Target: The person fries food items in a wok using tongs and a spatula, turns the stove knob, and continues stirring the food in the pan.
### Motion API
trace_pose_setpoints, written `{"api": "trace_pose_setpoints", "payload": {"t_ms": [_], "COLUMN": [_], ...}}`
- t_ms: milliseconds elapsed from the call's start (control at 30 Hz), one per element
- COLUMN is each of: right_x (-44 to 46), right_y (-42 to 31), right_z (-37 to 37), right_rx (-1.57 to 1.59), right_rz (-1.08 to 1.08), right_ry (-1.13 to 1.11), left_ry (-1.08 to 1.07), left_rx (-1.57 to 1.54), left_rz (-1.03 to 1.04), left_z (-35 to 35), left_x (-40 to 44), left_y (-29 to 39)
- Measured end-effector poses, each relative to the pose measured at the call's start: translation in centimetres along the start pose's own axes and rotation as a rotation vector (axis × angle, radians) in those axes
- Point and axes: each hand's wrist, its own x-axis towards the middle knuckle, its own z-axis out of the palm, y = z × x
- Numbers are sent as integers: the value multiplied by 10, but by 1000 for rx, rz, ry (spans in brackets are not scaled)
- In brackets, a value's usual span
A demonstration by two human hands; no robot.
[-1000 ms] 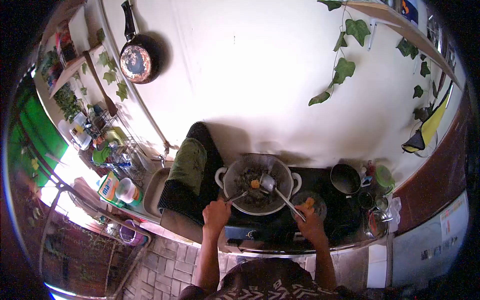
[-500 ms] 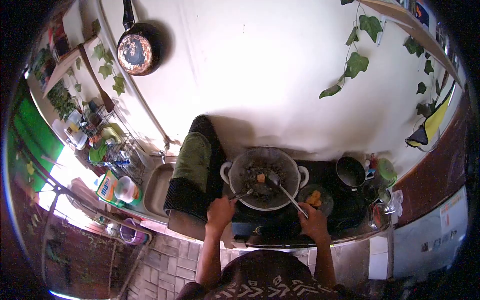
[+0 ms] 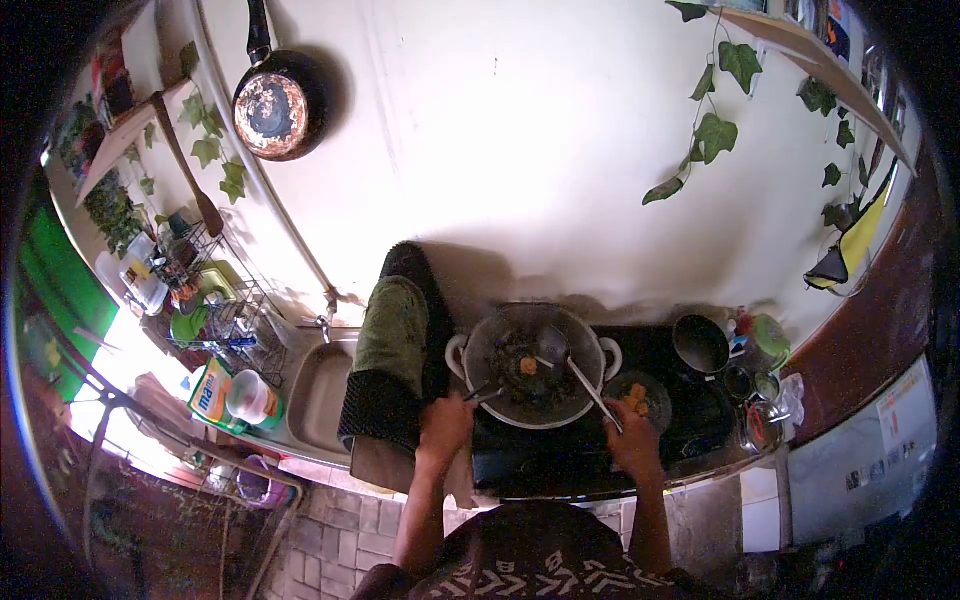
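Note:
A wide two-handled pan [image 3: 533,420] stands on the black stove, with dark food and one golden-brown piece [image 3: 528,366] inside. My right hand [image 3: 633,438] is closed around the long handle of a metal ladle [image 3: 590,385], whose bowl is at the pan's far right side. In my left hand [image 3: 446,428], at the near left rim, is a thin metal utensil [image 3: 485,394]; its tip reaches over the rim and its kind is unclear. Beside the pan, near my right hand, a plate [image 3: 660,402] holds several golden-brown pieces [image 3: 636,400].
Left of the stove, a dark ribbed mat [image 3: 408,262] with a green cloth [image 3: 392,325] stands beside the sink [image 3: 322,395]. A small dark pot [image 3: 700,343] sits at the back right. A frying pan [image 3: 280,105] hangs on the wall.
The ladle's bowl has shifted toward the far side of the pan, away from the golden-brown piece. Both hands keep their utensils. The whole view has shifted slightly.

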Motion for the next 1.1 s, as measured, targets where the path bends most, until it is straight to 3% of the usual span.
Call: {"api": "trace_pose_setpoints", "payload": {"t_ms": [33,133,267,367,433,467,567,667,767,967,1033,1100], "right_x": [1,2,1,0,7,9,17,22,23,24,21,22], "right_y": [0,1,17,35,40,42,56,69,62,58,32,46], "right_z": [0,2,11,18,18,18,23,29,21,12,-6,-2], "right_rx": [-66,-250,-253,-128,78,71,17,-89,-175,-399,-99,-57], "right_rz": [28,78,1,-141,31,37,-88,-417,-275,-333,-8,-52], "right_ry": [-16,-123,-183,-156,-264,-290,-193,137,114,53,-272,-248], "left_ry": [-117,-183,-160,-54,141,124,151,298,234,186,165,146], "left_rx": [36,21,-42,-66,-19,-20,-155,-62,-87,-52,-31,-9], "left_rz": [8,-52,-91,-66,-77,-99,-130,-60,-133,-89,-110,-129], "left_z": [-3,-4,-2,4,12,12,6,9,2,18,13,11], "left_x": [-1,-5,-13,-21,-24,-27,-33,-40,-44,-39,-38,-36], "left_y": [2,12,17,14,11,11,11,13,22,16,25,32]}}
